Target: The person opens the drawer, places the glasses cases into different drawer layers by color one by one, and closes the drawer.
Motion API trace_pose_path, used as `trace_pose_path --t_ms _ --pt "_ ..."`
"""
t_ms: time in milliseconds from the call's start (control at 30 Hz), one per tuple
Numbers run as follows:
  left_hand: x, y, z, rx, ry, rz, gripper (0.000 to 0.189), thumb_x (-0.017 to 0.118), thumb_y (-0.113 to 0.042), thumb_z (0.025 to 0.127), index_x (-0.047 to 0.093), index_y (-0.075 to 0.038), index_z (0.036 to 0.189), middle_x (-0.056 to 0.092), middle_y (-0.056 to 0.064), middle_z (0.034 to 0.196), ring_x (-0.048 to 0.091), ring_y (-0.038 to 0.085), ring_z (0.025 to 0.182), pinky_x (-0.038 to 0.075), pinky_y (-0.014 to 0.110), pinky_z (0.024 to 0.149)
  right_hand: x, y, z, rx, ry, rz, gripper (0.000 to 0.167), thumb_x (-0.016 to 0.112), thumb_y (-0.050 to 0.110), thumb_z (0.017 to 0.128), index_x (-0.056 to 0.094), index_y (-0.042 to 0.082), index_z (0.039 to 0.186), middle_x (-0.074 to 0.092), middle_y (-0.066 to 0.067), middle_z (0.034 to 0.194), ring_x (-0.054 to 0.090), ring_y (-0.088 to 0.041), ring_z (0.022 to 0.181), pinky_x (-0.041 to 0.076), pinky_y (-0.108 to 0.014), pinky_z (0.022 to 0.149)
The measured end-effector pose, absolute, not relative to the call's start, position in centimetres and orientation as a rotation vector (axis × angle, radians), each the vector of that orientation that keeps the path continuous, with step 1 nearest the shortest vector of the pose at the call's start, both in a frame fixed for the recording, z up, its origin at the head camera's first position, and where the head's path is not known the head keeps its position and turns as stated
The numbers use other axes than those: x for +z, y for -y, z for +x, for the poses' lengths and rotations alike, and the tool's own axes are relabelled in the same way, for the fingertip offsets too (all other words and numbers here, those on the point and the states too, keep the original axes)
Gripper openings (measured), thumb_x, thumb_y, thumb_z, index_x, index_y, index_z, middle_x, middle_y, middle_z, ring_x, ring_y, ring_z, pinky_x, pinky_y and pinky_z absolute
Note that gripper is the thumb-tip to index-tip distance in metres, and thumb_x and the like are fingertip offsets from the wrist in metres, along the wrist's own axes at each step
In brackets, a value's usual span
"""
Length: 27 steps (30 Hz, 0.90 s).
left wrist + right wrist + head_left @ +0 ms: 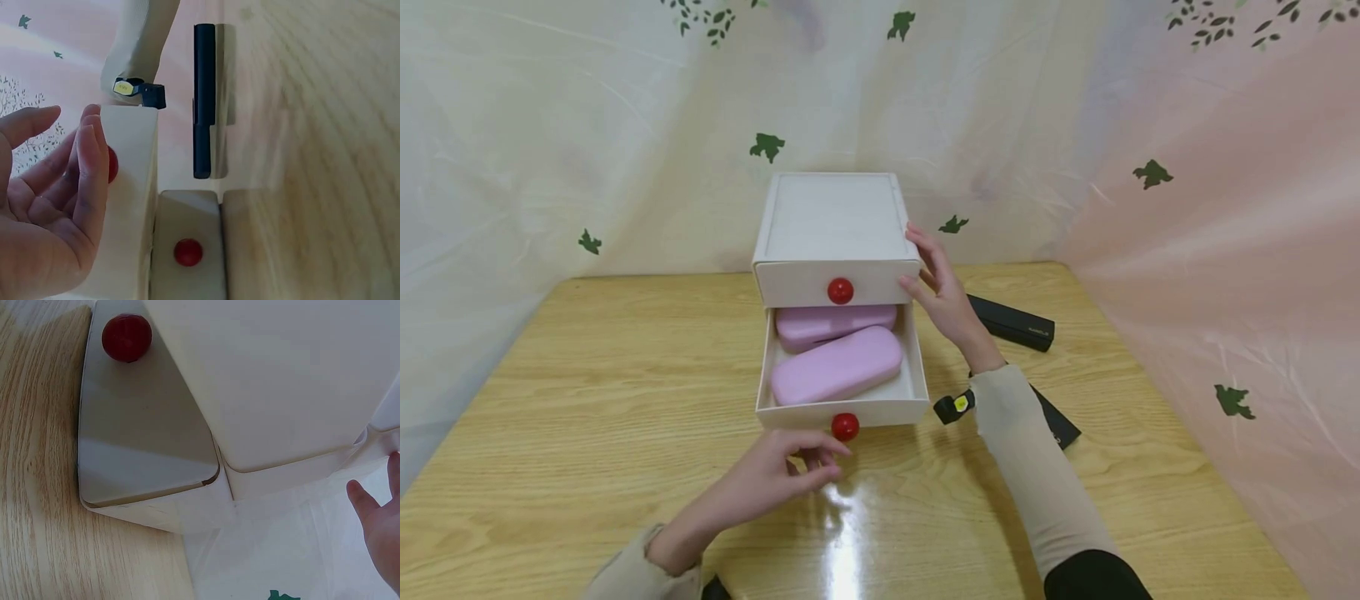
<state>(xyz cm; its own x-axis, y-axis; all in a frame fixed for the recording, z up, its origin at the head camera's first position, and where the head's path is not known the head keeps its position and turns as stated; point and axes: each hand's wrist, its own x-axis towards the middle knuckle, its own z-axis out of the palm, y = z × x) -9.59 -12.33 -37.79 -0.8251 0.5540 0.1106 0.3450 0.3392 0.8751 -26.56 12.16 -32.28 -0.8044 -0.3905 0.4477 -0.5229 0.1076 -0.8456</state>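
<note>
A white drawer unit (837, 218) with red knobs stands on the table. Its middle drawer (917, 385) is pulled out, and two lilac cases (837, 367) lie in it, one partly hidden under the unit's upper part. My left hand (778, 471) is just in front of that drawer, fingers loosely bent beside its red knob (845, 427); nothing is in its grasp. On the unit's right side rests my right hand (946, 296), fingers spread along the top drawer's corner. Below the pulled-out drawer, a closed bottom drawer (187, 219) shows in the left wrist view.
To the right of the unit lie a long black box (1011, 323) and a second flat black thing (1056, 421), partly covered by my right sleeve. A small black device with a yellow sticker (955, 406) sits at my right wrist. Patterned curtains (662, 150) hang behind the table (625, 358).
</note>
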Motion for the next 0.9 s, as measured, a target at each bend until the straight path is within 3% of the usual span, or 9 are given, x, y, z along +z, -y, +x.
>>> trace_pose_path --t_ms 300,533,733,900 --pt "-38.5 12.1 -10.0 1.618 -2.171 0.618 0.030 0.062 -0.012 0.092 0.064 0.011 0.110 0.070 0.023 0.087 0.064 0.011 0.066 0.058 0.029 0.060 -32.8 -12.3 -27.2 1.797 2.238 0.951 0.058 0.050 -0.003 0.096 0.026 0.001 0.149 0.014 -0.010 0.163 0.016 -0.030 0.151 0.018 -0.059 0.119" --pt "-39.2 11.9 -10.2 1.707 -2.011 0.518 0.037 0.059 -0.015 0.095 0.058 0.016 0.114 0.066 0.031 0.092 0.066 0.013 0.069 0.061 0.036 0.066 -34.4 -12.6 -28.7 1.778 2.232 0.952 0.059 0.052 0.002 0.098 0.028 0.010 0.150 0.015 0.001 0.163 0.017 -0.021 0.151 0.019 -0.057 0.119" --pt "-39.6 11.4 -10.1 1.775 -1.981 0.440 0.039 0.059 -0.017 0.096 0.056 0.019 0.112 0.064 0.034 0.093 0.066 0.012 0.071 0.061 0.036 0.068 -34.7 -12.7 -28.8 1.767 2.216 0.958 0.059 0.053 0.006 0.098 0.029 0.014 0.150 0.018 0.006 0.162 0.020 -0.018 0.150 0.021 -0.059 0.118" --pt "-39.7 11.0 -10.1 1.827 -1.991 0.367 0.040 0.058 -0.017 0.096 0.053 0.020 0.108 0.067 0.029 0.089 0.065 0.011 0.071 0.061 0.036 0.067 -34.6 -12.6 -28.8 1.769 2.213 0.963 0.058 0.052 0.003 0.098 0.029 0.012 0.150 0.018 0.004 0.163 0.020 -0.019 0.150 0.021 -0.058 0.118"
